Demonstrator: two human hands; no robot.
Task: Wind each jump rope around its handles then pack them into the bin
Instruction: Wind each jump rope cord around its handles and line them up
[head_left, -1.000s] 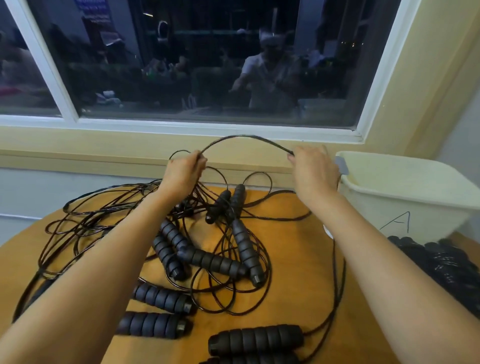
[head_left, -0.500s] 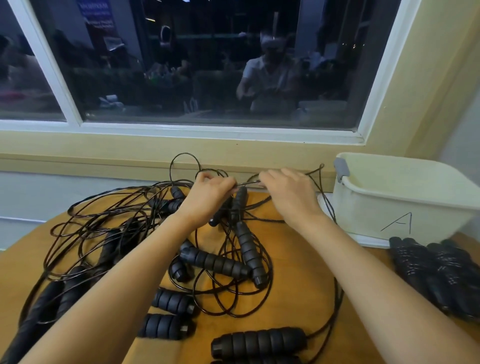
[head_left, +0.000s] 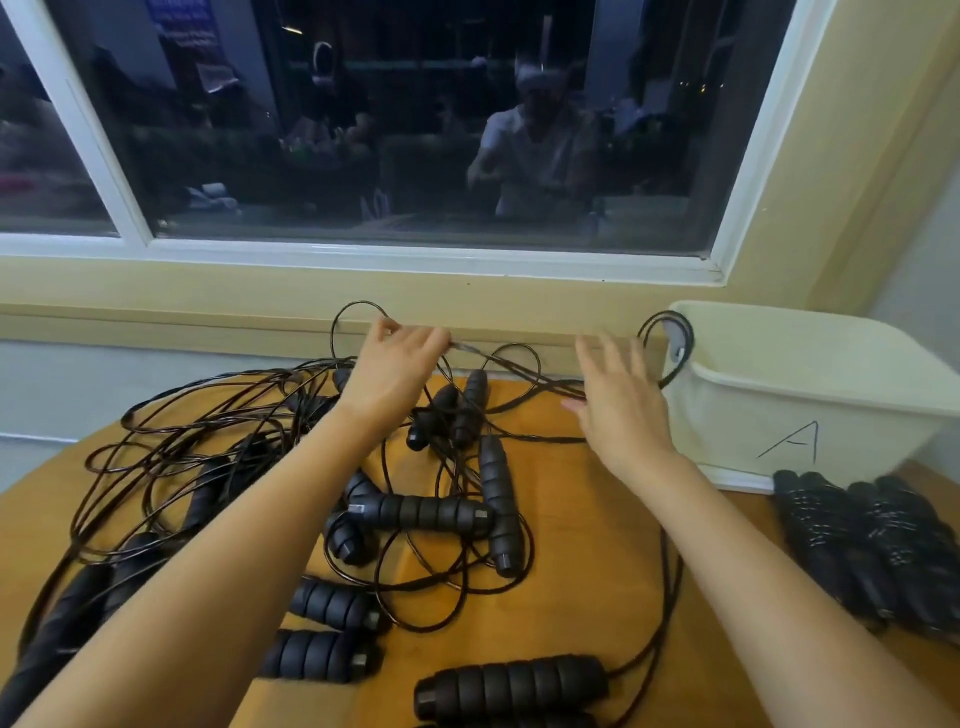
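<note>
Dark window (head_left: 363, 130) glass fills the background, set in a white frame above a yellow wall (head_left: 208, 291), with a person's dim reflection in it. Below, a wooden table (head_left: 571, 597) carries everything. At its far right stands a white bin (head_left: 737, 436), a hand-drawn letter A on its near wall. Loose ropes (head_left: 197, 447) sprawl over the left and middle of the table in a tangle of thin black cords and ribbed black handles, all outside the bin. Just in front of the bin, at the right edge, lies a bundle (head_left: 883, 545) of ropes wound round their handles. In the tangle one handle (head_left: 421, 512) lies crosswise in the middle, touching another (head_left: 498, 504) that points toward the person. A thick pair (head_left: 511, 686) lies at the near edge. The left hand (head_left: 397, 369) is raised over the far side of the tangle, its fingers (head_left: 436, 338) pinched together on a cord (head_left: 470, 349) that runs rightward. The right hand (head_left: 623, 410) hovers near the bin with fingers (head_left: 608, 358) straight and spread apart, gripping nothing. The cord passes under its palm and curls up into a loop (head_left: 691, 338) just beside the bin's near corner.
</note>
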